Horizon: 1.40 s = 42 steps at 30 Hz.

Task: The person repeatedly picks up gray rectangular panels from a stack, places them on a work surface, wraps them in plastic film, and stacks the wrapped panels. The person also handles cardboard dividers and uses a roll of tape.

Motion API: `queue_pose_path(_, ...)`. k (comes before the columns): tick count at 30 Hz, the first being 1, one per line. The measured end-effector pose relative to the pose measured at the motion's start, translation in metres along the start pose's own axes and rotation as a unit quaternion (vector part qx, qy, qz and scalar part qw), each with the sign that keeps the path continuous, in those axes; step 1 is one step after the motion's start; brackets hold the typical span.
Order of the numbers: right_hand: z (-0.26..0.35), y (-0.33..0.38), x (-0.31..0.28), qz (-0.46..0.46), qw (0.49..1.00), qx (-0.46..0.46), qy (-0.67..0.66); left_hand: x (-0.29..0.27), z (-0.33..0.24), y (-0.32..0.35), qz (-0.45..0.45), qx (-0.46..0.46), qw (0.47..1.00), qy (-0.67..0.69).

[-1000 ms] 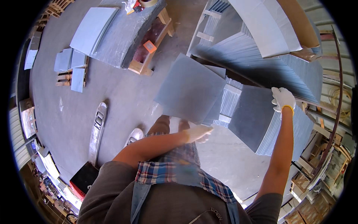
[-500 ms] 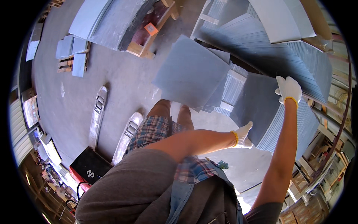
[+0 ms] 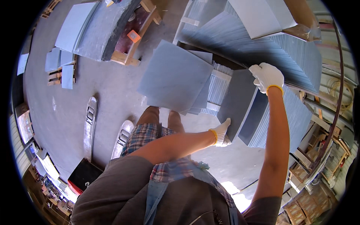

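A flat grey sheet is tilted up from a stack of sheets standing on edge. My left hand, in a white knit glove with a yellow cuff, closes on its near lower corner, the thumb over its face. At the far upper corner my right hand, gloved alike, grips the same sheet with curled fingers. Between the sheet and the stack behind, a dark strip of another sheet's face shows. Left of my hands, several loose grey sheets lie fanned beside a strapped row of sheets.
A large stack of grey sheets at the back right carries an open cardboard box. Pallet jack forks lie on the floor at left. A wooden pallet with an orange box stands at the far left.
The grey sheet has tipped away from the stack toward the left. My left hand has moved onto its near corner, and my right hand has shifted left with it. The view has shifted slightly.
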State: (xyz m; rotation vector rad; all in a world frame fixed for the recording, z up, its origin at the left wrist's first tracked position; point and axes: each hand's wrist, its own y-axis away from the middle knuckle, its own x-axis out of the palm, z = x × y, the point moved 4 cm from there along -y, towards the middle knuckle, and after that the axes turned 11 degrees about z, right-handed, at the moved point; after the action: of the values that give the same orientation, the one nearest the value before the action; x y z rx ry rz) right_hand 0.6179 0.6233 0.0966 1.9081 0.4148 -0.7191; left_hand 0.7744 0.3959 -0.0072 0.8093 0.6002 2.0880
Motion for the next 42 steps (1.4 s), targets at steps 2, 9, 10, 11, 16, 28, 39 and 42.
queue_pose_path(2, 0.007, -0.016, 0.012, 0.013, 0.987, -0.113, 0.116, -0.013, -0.008, -0.011, 0.021, 0.001, 1.000, 0.003)
queue_pose_path(9, 0.015, -0.027, 0.021, -0.039, 0.984, -0.038, -0.167, -0.024, -0.038, -0.019, -0.069, 0.128, 0.940, -0.307)
queue_pose_path(10, 0.011, -0.018, 0.020, -0.099, 0.978, -0.066, -0.171, -0.035, -0.039, -0.026, -0.065, 0.141, 0.930, -0.332)
queue_pose_path(11, 0.017, 0.005, 0.006, -0.094, 0.954, -0.035, -0.282, -0.045, -0.041, -0.030, -0.066, 0.154, 0.921, -0.352)
queue_pose_path(16, 0.007, 0.115, -0.049, -0.126, 0.853, 0.116, -0.493, -0.033, -0.028, 0.012, -0.110, 0.220, 0.844, -0.478)
queue_pose_path(28, 0.083, 0.138, 0.097, -0.141, 0.491, 0.113, -0.852, -0.018, -0.194, 0.169, -0.258, 0.510, 0.545, -0.614)
queue_pose_path(39, 0.220, 0.070, 0.233, 0.028, 0.329, 0.040, -0.943, -0.056, -0.282, 0.197, -0.336, 0.454, 0.444, -0.695)
queue_pose_path(42, 0.230, 0.064, 0.237, 0.058, 0.343, 0.038, -0.937, -0.052, -0.294, 0.201, -0.361, 0.405, 0.424, -0.725)
